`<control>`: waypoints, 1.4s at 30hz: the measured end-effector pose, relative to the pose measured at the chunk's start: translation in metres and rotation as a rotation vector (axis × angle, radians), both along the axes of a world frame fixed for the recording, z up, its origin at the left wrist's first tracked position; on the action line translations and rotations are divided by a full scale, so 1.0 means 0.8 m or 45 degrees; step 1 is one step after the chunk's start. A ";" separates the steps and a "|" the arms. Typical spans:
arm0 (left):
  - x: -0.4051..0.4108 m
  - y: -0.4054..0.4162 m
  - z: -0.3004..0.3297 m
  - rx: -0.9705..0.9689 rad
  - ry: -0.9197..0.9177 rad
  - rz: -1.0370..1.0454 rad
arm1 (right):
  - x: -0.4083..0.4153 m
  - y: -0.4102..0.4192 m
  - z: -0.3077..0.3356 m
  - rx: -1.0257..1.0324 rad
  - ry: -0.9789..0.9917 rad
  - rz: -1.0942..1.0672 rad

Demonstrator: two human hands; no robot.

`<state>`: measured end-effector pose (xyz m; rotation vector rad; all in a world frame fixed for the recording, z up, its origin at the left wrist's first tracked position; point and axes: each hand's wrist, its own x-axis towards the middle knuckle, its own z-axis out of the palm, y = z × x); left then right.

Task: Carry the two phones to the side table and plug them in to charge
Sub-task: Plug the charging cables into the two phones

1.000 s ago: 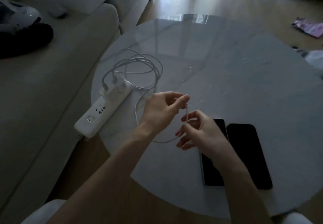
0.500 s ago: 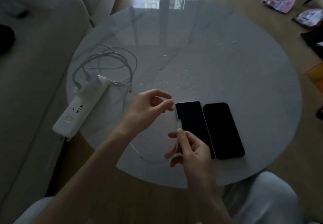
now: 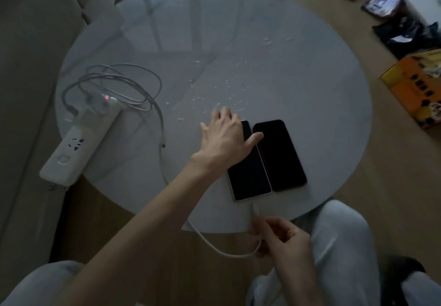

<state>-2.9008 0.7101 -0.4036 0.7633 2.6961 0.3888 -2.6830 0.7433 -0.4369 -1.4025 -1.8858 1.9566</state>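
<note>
The person is wearing light grey trousers [image 3: 341,241], loose and creasing over both knees. Both forearms are showing bare, with no sleeve in sight. The left hand [image 3: 223,136] and right hand [image 3: 279,239] are wearing nothing.

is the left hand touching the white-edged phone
Touching: in the head view the left hand lies flat over the top end of the white-edged phone, with no gap showing.

The left hand [image 3: 224,136] lies palm-down, fingers spread, over the far end of the white-edged phone [image 3: 250,176], while the right hand [image 3: 279,239], just off that phone's near end, pinches the white cable [image 3: 214,246] between thumb and fingers.
</note>
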 end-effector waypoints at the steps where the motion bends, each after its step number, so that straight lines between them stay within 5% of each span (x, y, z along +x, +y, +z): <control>1: 0.000 0.004 0.000 -0.011 0.007 0.002 | -0.001 0.003 -0.002 0.012 -0.006 0.009; 9: 0.000 0.019 -0.003 -0.058 0.037 -0.006 | -0.007 0.011 -0.003 0.128 0.007 0.115; 23: -0.005 0.019 -0.009 -0.028 0.086 0.032 | -0.009 0.003 -0.002 1.226 -0.102 0.383; 37: 0.011 0.012 -0.024 0.015 0.235 0.098 | -0.022 0.009 -0.005 1.323 -0.173 0.463; 42: -0.001 -0.046 -0.020 0.354 0.250 0.130 | -0.048 0.010 0.024 1.287 -0.136 0.520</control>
